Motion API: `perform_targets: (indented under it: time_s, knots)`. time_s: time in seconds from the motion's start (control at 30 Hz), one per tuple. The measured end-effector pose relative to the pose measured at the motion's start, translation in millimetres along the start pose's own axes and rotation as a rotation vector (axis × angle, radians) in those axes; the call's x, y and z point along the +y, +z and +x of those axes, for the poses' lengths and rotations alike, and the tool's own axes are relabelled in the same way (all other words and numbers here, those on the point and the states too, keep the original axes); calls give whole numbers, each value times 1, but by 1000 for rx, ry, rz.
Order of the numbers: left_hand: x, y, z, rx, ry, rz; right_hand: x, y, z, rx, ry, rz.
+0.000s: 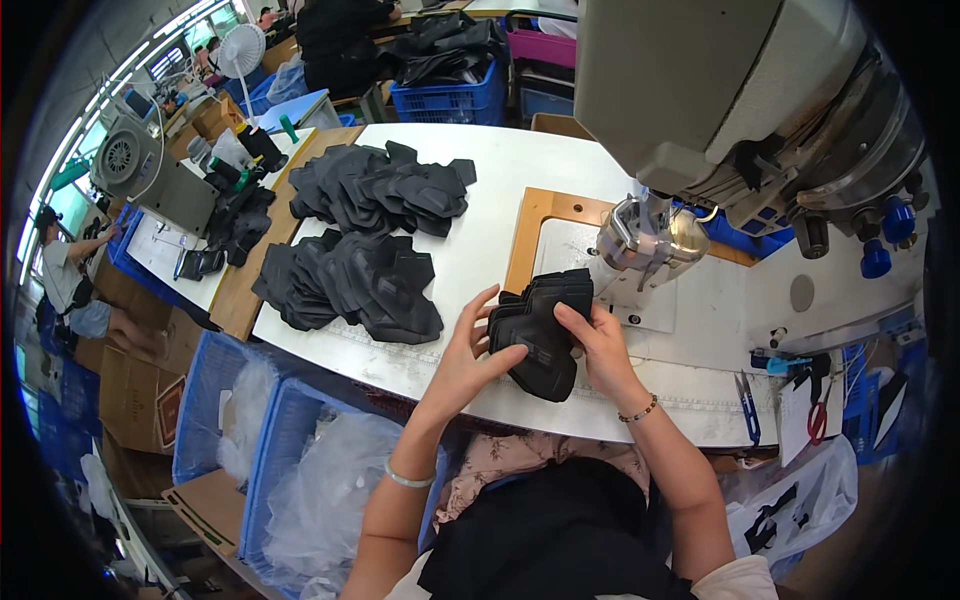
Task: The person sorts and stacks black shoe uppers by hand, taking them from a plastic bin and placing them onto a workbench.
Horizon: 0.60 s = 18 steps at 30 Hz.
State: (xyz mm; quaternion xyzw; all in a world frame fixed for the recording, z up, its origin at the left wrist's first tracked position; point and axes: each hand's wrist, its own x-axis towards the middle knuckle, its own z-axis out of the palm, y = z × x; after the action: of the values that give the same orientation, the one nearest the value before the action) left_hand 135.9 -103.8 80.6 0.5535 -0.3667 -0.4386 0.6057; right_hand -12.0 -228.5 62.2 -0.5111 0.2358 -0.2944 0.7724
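Note:
A small stack of black, shaped leather-like pieces [545, 340] is held up between my two hands, just above the front part of the white table. Its layers fan out a little along the top and left edges. My left hand [468, 352] lies along the left side, thumb pressed on the front face and fingers at the edge. From the right, my right hand [603, 352] pinches the stack, thumb on top and fingers mostly hidden behind. Left of the hands lie two heaps of similar black pieces, a farther heap [375, 188] and a nearer heap [350, 285].
An industrial sewing machine [690, 90] overhangs the white table [480, 200] at right. Blue tweezers [748, 408] and red-handled scissors [817, 420] lie near the right edge. Blue crates [262, 480] with plastic bags stand lower left. A person [75, 270] is at far left.

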Motion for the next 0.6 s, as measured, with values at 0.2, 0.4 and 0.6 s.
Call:
perform_targets:
  time_s: [0.2,0.4,0.6]
  knots:
    - [-35,-15,8,14,-13,-201,5,8,1,67,-25,-49]
    - [-36,-21,10,-28,19,-156,-1,9,7,46,8,-110]
    - [-17,-20,2,-93,-4,-92,-17,10,12,-109,187,-204]
